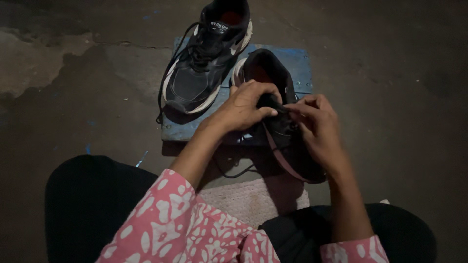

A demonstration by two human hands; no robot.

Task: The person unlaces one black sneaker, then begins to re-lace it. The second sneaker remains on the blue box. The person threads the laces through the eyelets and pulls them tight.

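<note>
Both hands meet over one shoe: the left hand (242, 108) has its grip pinched on a black lace (279, 105) at the tongue, and the right hand (318, 127) pinches the same lace from the other side. Nearest the camera lie two dark-trousered knees, two pink patterned sleeves and a pale woven mat (253, 197). The near shoe (285, 136), black with a pale sole edge, rests on a blue board (298, 65). Just beyond, the second shoe (204, 61) lies partly on that board, laces loose, on the concrete floor (73, 87).
</note>
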